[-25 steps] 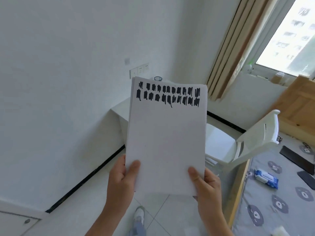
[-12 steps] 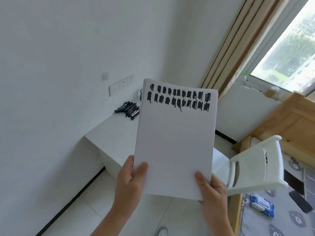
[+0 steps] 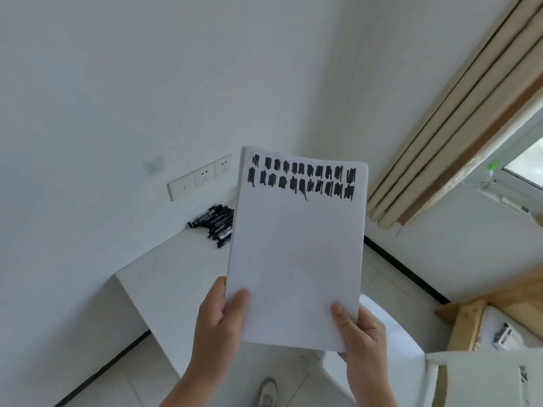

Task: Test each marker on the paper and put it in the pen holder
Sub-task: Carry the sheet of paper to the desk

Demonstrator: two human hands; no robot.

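Paper (image 3: 296, 245) hangs upright in the air, long axis vertical, pinched at its bottom corners by left hand (image 3: 219, 327) and right hand (image 3: 363, 339), set apart. Markers (image 3: 213, 220) lie piled on the desk (image 3: 176, 277) beyond its left edge, nearer the left hand. No pen holder shows.

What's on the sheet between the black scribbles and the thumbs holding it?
Head view: that stretch of the paper is bare white but one speck, from the black scribbles down to the left hand and right hand.
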